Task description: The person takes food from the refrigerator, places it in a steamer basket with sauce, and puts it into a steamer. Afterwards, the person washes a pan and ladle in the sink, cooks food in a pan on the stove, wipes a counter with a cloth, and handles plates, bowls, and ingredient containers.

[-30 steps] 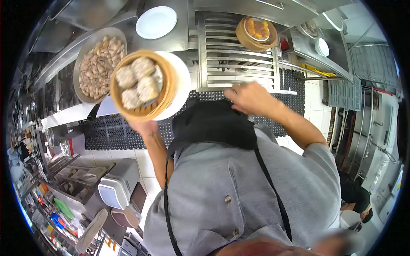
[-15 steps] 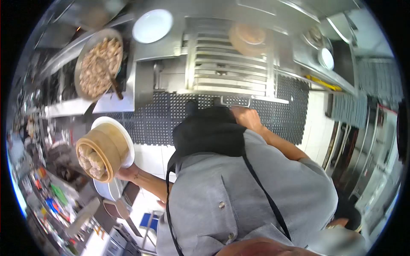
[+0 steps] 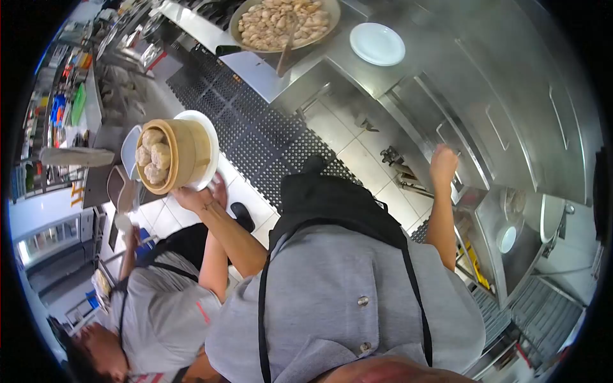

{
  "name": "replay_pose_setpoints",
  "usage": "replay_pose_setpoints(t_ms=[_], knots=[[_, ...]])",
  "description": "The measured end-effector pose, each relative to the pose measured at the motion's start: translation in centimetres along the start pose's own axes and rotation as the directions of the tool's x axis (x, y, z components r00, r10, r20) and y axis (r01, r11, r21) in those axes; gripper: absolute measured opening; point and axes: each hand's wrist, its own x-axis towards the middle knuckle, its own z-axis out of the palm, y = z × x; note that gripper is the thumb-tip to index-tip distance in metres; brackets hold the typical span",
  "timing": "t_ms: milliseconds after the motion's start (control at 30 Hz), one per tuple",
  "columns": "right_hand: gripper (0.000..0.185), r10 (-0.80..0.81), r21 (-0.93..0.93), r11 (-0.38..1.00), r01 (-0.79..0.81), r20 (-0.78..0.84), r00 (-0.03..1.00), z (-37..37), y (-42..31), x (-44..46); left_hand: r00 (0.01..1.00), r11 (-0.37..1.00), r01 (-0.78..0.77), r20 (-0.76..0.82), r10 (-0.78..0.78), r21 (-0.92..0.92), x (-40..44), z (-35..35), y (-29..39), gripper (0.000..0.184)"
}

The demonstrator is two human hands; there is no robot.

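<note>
bamboo steamer [image 3: 192, 151]: light, stiff imo, may slide
dumplings [image 3: 160, 155]: soft, above the grip
left hand [image 3: 190, 198]: gripping plate [image 3: 214, 147], best spot
right hand [image 3: 443, 165]: curled, can't tell what's inside

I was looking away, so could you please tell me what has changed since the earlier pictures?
The left hand has carried the plate and steamer left, away from the pan. The slatted rack is no longer visible, perhaps pushed in. A co-worker has come into view. The plate is still held and the dumplings remain inside.
</note>
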Motion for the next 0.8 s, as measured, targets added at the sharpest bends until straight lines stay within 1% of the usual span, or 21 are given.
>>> replay_pose_setpoints(t_ms=[33,67,100,133,167,233,267,333,367,433,500,533,567,600,633,667,700,733,800], knots=[[0.020,-0.028,0.003,1.000,0.028,0.003,1.000,0.0,0.5,0.9,1.000,0.999,-0.025,-0.013,0.025,0.040,-0.2,-0.4,-0.2,0.048],[0.024,0.005,-0.009,1.000,-0.005,0.018,1.000,0.0,0.7,1.7,0.999,0.999,-0.030,-0.027,0.031,0.034,-0.5,-0.3,0.0,0.048],[0.028,0.036,-0.022,0.999,-0.035,0.036,0.999,0.1,0.9,2.5,0.998,1.000,-0.031,-0.047,0.031,0.005,-0.8,-0.3,0.2,0.048],[0.028,0.024,-0.030,0.999,-0.022,0.076,0.997,-0.1,1.3,3.1,0.998,0.999,-0.024,-0.066,0.022,-0.029,-1.0,-0.2,0.5,0.048],[0.028,-0.004,-0.025,1.000,0.006,0.083,0.997,-0.1,1.5,3.6,0.997,0.998,-0.015,-0.083,0.010,-0.066,-1.1,0.0,0.9,0.048],[0.026,-0.011,-0.068,0.998,0.018,0.098,0.995,-0.4,1.6,4.3,0.993,0.992,0.008,-0.118,-0.023,-0.129,-1.4,0.3,1.7,0.048],[0.026,-0.025,-0.067,0.997,0.032,0.099,0.995,-0.5,1.4,4.4,0.991,0.989,0.014,-0.130,-0.034,-0.147,-1.9,0.3,1.8,0.048],[0.025,0.020,-0.017,1.000,-0.019,0.047,0.999,-0.7,1.3,4.2,0.984,0.977,0.056,-0.153,-0.089,-0.206,-2.2,0.3,3.0,0.048],[0.025,0.015,-0.019,1.000,-0.014,0.048,0.999,0.3,2.5,4.7,0.978,0.970,0.073,-0.175,-0.115,-0.233,-2.3,0.2,3.6,0.048],[0.021,-0.150,-0.096,0.985,0.142,-0.083,0.985,4.7,6.8,5.1,0.959,0.950,0.113,-0.218,-0.181,-0.290,-2.7,0.2,5.2,0.048],[0.010,-0.121,0.080,0.987,0.137,-0.181,0.976,7.6,8.4,5.7,0.947,0.932,0.144,-0.227,-0.227,-0.333,-2.7,-0.2,6.6,0.048],[0.012,-0.388,-0.075,0.914,0.398,-0.450,0.805,7.3,8.1,5.2,0.953,0.924,0.161,-0.189,-0.238,-0.348,-2.3,-0.8,7.2,0.049],[0.014,-0.344,-0.120,0.939,0.322,-0.328,0.880,6.5,7.1,5.3,0.979,0.895,0.146,-0.068,-0.191,-0.421,-0.9,-2.5,7.3,0.047],[0.018,-0.374,-0.070,0.924,0.376,-0.374,0.849,5.5,6.2,5.1,0.988,0.857,0.151,0.057,-0.141,-0.493,0.4,-4.2,7.4,0.046],[0.013,-0.041,-0.060,0.997,0.039,-0.038,0.998,3.2,3.4,5.3,0.980,0.814,0.175,0.179,-0.089,-0.555,1.8,-5.9,7.5,0.045],[0.014,0.020,0.011,1.000,-0.019,-0.066,0.998,2.7,2.8,5.0,0.980,0.832,0.157,0.190,-0.063,-0.533,2.5,-5.8,7.8,0.044],[0.016,0.081,0.069,0.995,-0.078,-0.042,0.996,1.7,1.8,5.0,0.986,0.872,0.109,0.160,-0.035,-0.477,2.7,-5.5,8.0,0.043],[0.018,0.133,0.132,0.983,-0.131,-0.008,0.991,1.0,0.9,4.7,0.994,0.923,0.054,0.106,-0.015,-0.380,2.8,-5.3,8.3,0.042],[0.018,0.236,0.141,0.962,-0.233,-0.010,0.972,1.0,0.1,4.7,0.998,0.984,-0.056,0.002,0.057,-0.168,2.9,-5.1,8.7,0.040]])
